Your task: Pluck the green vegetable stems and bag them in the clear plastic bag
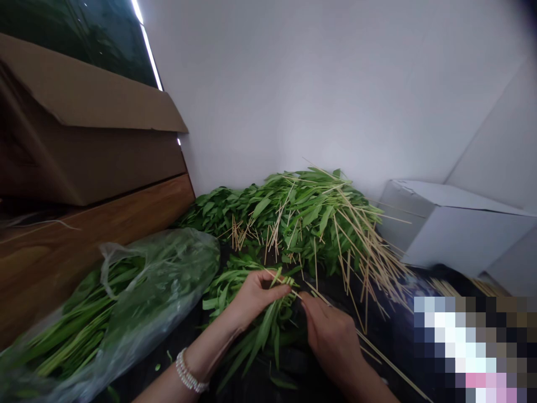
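My left hand (262, 294), with a white beaded bracelet on its wrist, pinches a small bunch of leafy green stalks (268, 324). Long narrow leaves hang down below the fingers. My right hand (329, 324) is closed around thin wooden skewers (390, 366), whose long ends stick out behind it to the lower right. A skewer tip reaches from the right fingers to the stalks in the left hand; whether it pierces them I cannot make out. Under and behind the left hand lie more loose leafy stalks (226, 280) on a dark surface.
Against the wall rises a heap of greens threaded on skewers (310, 207). At left, a clear plastic bag (168, 285) holds more stalks, beside a wooden panel (138, 207) with a cardboard box (121, 159) above it. A white box (470, 235) stands at right.
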`<action>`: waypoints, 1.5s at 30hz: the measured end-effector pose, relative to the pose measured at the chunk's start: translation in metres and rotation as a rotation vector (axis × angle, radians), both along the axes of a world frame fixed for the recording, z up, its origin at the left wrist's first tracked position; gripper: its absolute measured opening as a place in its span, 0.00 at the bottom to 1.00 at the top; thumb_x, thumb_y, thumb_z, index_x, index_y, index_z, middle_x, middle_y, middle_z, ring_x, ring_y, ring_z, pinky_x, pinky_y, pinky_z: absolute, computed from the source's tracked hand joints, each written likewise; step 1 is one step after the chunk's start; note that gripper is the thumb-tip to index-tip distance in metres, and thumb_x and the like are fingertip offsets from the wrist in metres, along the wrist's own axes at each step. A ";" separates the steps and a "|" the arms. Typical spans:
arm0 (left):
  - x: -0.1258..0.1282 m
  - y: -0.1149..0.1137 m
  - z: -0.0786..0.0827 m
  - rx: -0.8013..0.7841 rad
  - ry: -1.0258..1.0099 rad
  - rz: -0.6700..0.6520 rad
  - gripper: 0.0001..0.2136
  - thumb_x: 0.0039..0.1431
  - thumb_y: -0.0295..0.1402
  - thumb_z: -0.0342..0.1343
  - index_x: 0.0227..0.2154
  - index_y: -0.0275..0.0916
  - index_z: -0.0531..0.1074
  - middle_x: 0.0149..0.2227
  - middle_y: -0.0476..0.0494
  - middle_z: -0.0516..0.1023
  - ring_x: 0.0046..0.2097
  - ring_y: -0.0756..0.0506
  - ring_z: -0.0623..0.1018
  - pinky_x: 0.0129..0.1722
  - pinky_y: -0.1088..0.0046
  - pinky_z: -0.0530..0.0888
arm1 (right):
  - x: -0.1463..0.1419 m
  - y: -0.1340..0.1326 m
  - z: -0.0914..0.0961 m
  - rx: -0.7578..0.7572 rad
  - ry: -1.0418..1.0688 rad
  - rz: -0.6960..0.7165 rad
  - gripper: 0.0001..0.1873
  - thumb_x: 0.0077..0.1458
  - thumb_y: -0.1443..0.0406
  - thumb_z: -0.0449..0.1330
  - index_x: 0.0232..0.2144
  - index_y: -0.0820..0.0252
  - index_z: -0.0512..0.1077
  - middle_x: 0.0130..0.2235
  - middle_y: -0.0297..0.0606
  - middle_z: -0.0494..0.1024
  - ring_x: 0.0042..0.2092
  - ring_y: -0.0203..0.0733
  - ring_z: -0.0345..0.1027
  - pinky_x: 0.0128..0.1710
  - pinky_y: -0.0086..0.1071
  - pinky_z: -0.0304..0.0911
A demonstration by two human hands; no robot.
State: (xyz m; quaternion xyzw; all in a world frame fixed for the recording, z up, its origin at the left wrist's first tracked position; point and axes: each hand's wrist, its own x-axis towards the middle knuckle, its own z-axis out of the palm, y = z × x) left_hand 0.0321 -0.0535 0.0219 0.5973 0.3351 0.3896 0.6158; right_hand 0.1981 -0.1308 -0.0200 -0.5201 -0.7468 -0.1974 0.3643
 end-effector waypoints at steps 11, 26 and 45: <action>-0.001 0.000 0.001 0.008 -0.037 -0.046 0.12 0.42 0.37 0.69 0.30 0.36 0.79 0.32 0.46 0.80 0.35 0.47 0.76 0.40 0.72 0.70 | -0.002 0.002 0.001 0.019 -0.009 -0.006 0.17 0.64 0.70 0.44 0.41 0.65 0.73 0.28 0.39 0.77 0.27 0.36 0.73 0.28 0.28 0.64; 0.000 0.001 0.004 -0.105 -0.098 0.139 0.11 0.39 0.39 0.70 0.23 0.36 0.79 0.28 0.47 0.79 0.31 0.49 0.74 0.38 0.74 0.69 | 0.001 0.001 0.001 0.047 0.003 -0.034 0.18 0.64 0.70 0.43 0.41 0.65 0.73 0.32 0.42 0.79 0.30 0.37 0.75 0.31 0.26 0.66; -0.016 0.015 0.004 0.254 0.069 0.263 0.12 0.60 0.37 0.53 0.42 0.37 0.75 0.37 0.43 0.80 0.36 0.46 0.77 0.38 0.72 0.71 | 0.043 -0.001 0.027 -0.078 0.296 -0.375 0.16 0.64 0.61 0.42 0.40 0.57 0.68 0.30 0.35 0.78 0.30 0.41 0.73 0.28 0.31 0.63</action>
